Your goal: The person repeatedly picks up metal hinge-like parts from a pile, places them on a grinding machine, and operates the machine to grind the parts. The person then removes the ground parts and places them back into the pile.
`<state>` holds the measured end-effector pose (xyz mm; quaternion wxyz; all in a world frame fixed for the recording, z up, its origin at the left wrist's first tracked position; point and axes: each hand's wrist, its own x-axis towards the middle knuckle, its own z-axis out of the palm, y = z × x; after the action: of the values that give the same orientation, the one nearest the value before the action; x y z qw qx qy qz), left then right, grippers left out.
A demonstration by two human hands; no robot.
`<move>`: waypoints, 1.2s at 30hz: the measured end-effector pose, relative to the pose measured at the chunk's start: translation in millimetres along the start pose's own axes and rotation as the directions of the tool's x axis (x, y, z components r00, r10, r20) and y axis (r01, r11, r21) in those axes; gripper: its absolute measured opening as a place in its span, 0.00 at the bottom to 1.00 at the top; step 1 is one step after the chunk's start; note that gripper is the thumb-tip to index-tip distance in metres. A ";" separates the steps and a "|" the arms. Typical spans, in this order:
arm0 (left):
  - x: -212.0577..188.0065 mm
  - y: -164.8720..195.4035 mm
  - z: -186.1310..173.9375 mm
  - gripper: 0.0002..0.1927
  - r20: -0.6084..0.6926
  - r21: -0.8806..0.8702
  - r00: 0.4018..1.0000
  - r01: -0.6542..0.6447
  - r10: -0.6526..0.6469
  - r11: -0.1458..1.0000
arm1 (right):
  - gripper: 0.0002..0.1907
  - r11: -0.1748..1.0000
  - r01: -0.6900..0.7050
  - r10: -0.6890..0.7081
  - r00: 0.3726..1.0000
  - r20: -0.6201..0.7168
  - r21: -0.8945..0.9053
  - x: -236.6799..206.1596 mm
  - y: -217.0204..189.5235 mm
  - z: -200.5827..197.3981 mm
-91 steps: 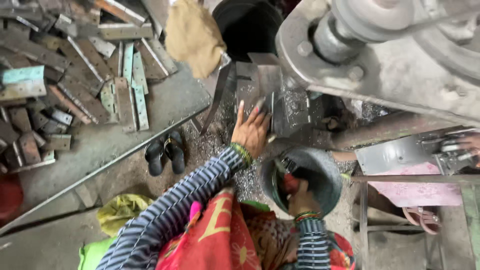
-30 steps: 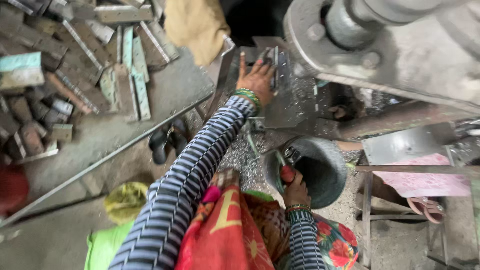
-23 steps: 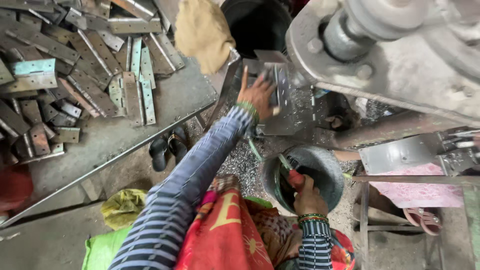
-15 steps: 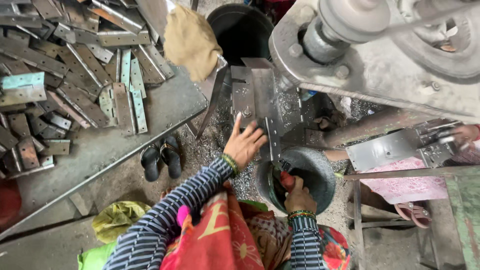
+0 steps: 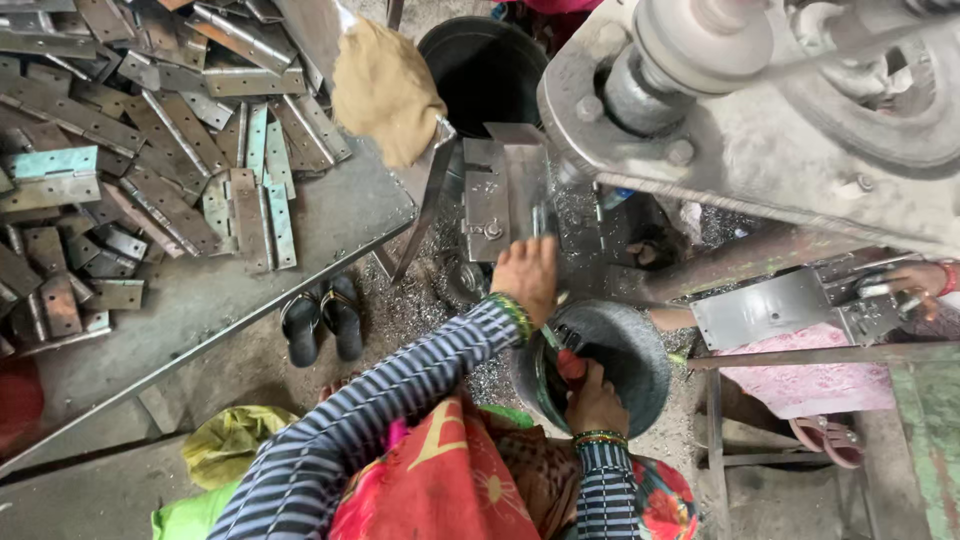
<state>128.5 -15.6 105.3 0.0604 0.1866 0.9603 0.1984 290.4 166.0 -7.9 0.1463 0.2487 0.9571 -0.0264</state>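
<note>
With our left hand [image 5: 527, 280] resting flat and unclenched on the grey steel press bed [image 5: 505, 195] at twelve o'clock, we should keep our right hand [image 5: 594, 402], clenched on a red-handled tool [image 5: 570, 364], low inside the dark round metal bowl [image 5: 640, 345] at three o'clock.

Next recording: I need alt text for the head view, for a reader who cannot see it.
Seen from above, a person's left hand reaches to a metal block under a big machine, while the right hand grips a red-handled tool inside a dark bowl. Metal hinges are heaped on the table to the left, with sandals below.
</note>
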 end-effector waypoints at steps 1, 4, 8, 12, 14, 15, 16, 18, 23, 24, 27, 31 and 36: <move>-2.3 -4.2 2.8 0.41 0.039 -0.082 0.999 -0.013 0.016 0.997 | 0.34 1.000 0.013 -0.013 1.000 -0.010 0.009 0.3 0.4 0.3; -11.6 -16.8 8.9 0.40 0.112 -0.209 0.993 -0.012 0.036 0.978 | 0.34 1.000 -0.007 0.006 1.000 0.026 0.027 1.7 0.4 1.4; -17.2 -18.7 15.5 0.46 0.020 -0.142 0.998 -0.064 0.068 0.988 | 0.35 0.999 -0.036 0.036 0.998 0.052 0.007 2.6 -1.2 2.1; -11.0 -14.8 22.1 0.33 -0.089 -0.117 0.991 -0.111 0.101 0.987 | 0.36 0.999 -0.032 0.032 0.998 0.048 0.012 0.7 -1.2 -0.1; -3.2 -18.0 21.2 0.19 -0.052 -0.092 0.996 -0.071 0.066 0.993 | 0.36 1.000 -0.020 0.020 0.999 0.035 0.014 -0.7 -0.8 -1.4; 0.9 -21.0 19.3 0.14 -0.036 -0.077 0.998 -0.049 0.047 0.996 | 0.37 1.000 -0.028 0.027 0.999 0.038 0.014 -1.4 -0.7 -1.8; 4.2 -24.6 16.7 0.14 -0.062 -0.064 0.997 -0.059 0.055 0.996 | 0.37 0.999 -0.034 0.034 0.999 0.037 0.015 -2.2 -0.6 -2.0; 9.2 -33.7 9.6 0.16 -0.115 -0.036 0.991 -0.072 0.068 0.997 | 0.37 0.999 -0.026 0.025 0.999 0.030 0.026 -3.3 -0.3 -1.8; 29.1 -38.3 1.5 0.14 0.152 0.173 0.986 -0.099 0.073 0.980 | 0.36 0.999 -0.014 0.014 1.000 0.009 0.042 -3.0 0.8 2.0; 33.7 -36.9 4.1 0.18 0.274 0.222 0.960 -0.119 0.055 0.968 | 0.36 0.998 -0.009 0.009 1.000 0.005 0.055 -2.6 1.3 3.2; 39.5 -41.1 19.7 0.19 -0.038 0.217 0.962 -0.256 0.271 0.942 | 0.38 0.998 0.027 -0.027 1.000 -0.010 0.054 1.6 4.4 5.3; 27.8 -54.4 43.3 0.15 -0.039 0.173 0.971 -0.225 0.235 0.959 | 0.35 0.999 0.020 -0.020 1.000 0.015 0.048 -2.2 9.2 11.8; 4.8 -84.5 36.0 0.21 -0.125 0.029 0.926 -0.354 0.355 0.935 | 0.35 0.998 0.023 -0.021 0.999 -0.034 0.060 -3.5 7.4 16.5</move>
<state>102.6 -72.7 38.0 -0.0389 0.3441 0.9132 0.2148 301.3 168.7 -22.5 0.1223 0.2430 0.9608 -0.0526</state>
